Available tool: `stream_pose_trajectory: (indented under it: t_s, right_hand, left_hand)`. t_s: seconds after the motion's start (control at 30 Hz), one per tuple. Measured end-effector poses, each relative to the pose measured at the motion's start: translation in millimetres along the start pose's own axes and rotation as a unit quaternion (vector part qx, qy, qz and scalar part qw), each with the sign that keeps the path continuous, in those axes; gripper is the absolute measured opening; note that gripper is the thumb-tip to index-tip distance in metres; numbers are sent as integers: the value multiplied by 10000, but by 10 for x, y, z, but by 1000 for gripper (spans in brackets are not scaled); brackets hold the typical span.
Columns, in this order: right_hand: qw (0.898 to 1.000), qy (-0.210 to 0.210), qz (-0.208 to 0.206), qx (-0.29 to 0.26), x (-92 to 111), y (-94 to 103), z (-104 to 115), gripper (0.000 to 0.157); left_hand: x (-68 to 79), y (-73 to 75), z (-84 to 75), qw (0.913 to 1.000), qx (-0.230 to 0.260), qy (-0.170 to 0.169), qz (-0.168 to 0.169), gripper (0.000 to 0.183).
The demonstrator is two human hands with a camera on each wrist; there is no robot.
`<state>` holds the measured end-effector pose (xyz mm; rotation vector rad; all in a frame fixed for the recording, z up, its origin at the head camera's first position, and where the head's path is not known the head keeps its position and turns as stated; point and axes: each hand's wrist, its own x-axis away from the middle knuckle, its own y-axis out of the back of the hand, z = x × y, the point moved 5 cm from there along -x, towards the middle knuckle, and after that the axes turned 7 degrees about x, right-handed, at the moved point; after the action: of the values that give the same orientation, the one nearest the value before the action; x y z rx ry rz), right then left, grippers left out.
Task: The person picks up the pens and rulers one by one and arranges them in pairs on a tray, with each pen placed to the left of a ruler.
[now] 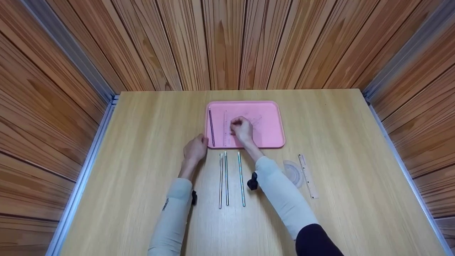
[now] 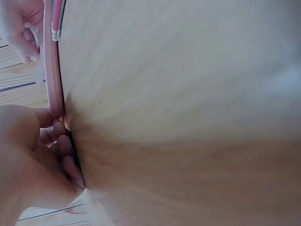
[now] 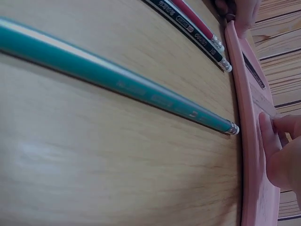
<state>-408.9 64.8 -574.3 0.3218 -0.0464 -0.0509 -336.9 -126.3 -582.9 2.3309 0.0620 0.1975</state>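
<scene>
My left hand (image 1: pixel 196 148) grips the near left corner of a pink tray (image 1: pixel 280 140), fingers curled at its rim in the left wrist view. Over the tray, my right hand (image 1: pixel 242 128) bends its thumb and fingers together at the right side of a clear ruler (image 1: pixel 226 135). That ruler runs from front to back, and in the right wrist view the fingertips meet its edge. A dark pencil (image 1: pixel 212 128) lies along the tray's left side. Faint lines of a clear piece (image 1: pixel 256 122) show right of the right hand.
In front of the tray lie a red pencil (image 3: pixel 195 21), a black pencil (image 3: pixel 188 30) and a green pencil (image 3: pixel 155 99), their eraser ends toward it. To the right, a clear protractor (image 1: pixel 293 173) lies beside a pale ruler (image 1: pixel 308 176). Wood-plank walls (image 1: pixel 224 42) enclose the table.
</scene>
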Motion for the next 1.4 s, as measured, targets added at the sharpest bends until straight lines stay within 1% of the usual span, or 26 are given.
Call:
stream_pose_trajectory:
  t_s: [0.13, 0.23, 0.3, 0.4, 0.53, 0.63, 0.7, 0.83, 0.93, 1.0, 1.1, 1.23, 1.4]
  right_hand:
    - [9968, 348, 4, 721, 12, -16, 17, 14]
    - [9879, 646, 293, 1382, 38, -58, 57, 16]
    - [9795, 837, 588, 1737, 61, -103, 81, 17]
    - [9632, 1103, 965, 2252, 98, -160, 109, 21]
    - [9409, 1404, 1153, 2859, 131, -209, 142, 28]
    - [9280, 1570, 1188, 3164, 152, -231, 154, 28]
    - [9227, 1712, 1173, 3249, 164, -243, 159, 25]
    - [9116, 1977, 1122, 3426, 197, -261, 162, 20]
    - [9024, 2064, 1106, 3618, 225, -273, 157, 18]
    - [8985, 2058, 1126, 3710, 241, -280, 154, 18]
    - [8963, 2015, 1179, 3769, 259, -289, 155, 19]
    - [8981, 1951, 1184, 3759, 272, -288, 157, 21]
    - [8954, 2085, 1077, 3784, 283, -286, 150, 21]
  left_hand:
    - [-7, -9, 1, 10000, -29, -44, -6, 29]
    - [-2, -9, 12, 10000, 84, -4, 9, 29]
    - [3, -9, 13, 9999, 121, 22, 21, 29]
    - [1, -12, 9, 9999, 112, 8, 22, 29]
    - [0, -7, 0, 10000, 63, -12, 7, 29]
    - [1, -3, -1, 10000, 80, 2, -3, 30]
    - [2, -2, 6, 9999, 122, 35, 3, 30]
    - [-2, -8, 19, 10000, 20, 24, 19, 31]
    - [-4, -14, 23, 9999, -96, 0, 30, 30]
    - [-1, -14, 24, 10000, -89, 22, 37, 30]
    - [4, -16, 23, 10000, -49, 26, 47, 30]
    - [9, -15, 14, 10000, -18, -2, 23, 30]
    - [10, -20, 10, 10000, 43, 21, 5, 30]
